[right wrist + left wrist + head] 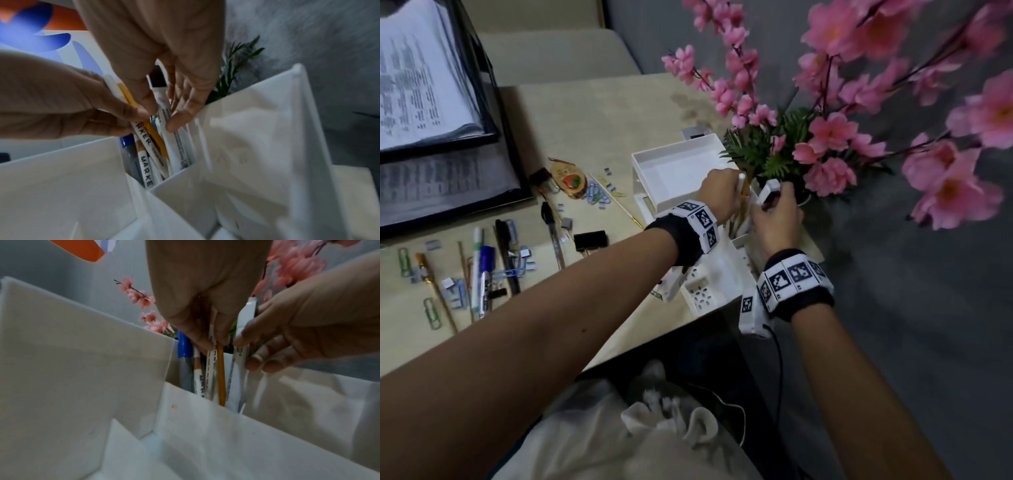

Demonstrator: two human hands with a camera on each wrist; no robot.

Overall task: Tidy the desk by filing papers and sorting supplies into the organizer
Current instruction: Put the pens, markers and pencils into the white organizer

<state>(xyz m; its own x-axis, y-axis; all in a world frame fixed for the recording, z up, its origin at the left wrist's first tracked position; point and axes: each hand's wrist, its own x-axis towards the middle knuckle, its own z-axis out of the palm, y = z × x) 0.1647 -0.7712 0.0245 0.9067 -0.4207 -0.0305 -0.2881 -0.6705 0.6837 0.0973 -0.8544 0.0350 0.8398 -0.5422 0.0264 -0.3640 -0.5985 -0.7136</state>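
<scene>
The white organizer [674, 164] stands at the desk's right edge, and its pen compartment [185, 177] holds several markers, one with a blue cap [185, 345]. Over it, my left hand [722, 192] pinches a white marker [144, 136] and a yellow pencil [221, 369] together; their lower ends are down in the compartment. Just to the right, my right hand [774, 219] holds a white marker with a black cap [159, 79] between thumb and fingers, its tip inside the same compartment. The two hands almost touch.
Paper clips, pens, a blue-capped marker [488, 260], a black binder clip [590, 238] and staples lie scattered on the desk's left half. A black folder of papers [424, 85] sits far left. A pink flower plant [825, 137] crowds the organizer's far right side.
</scene>
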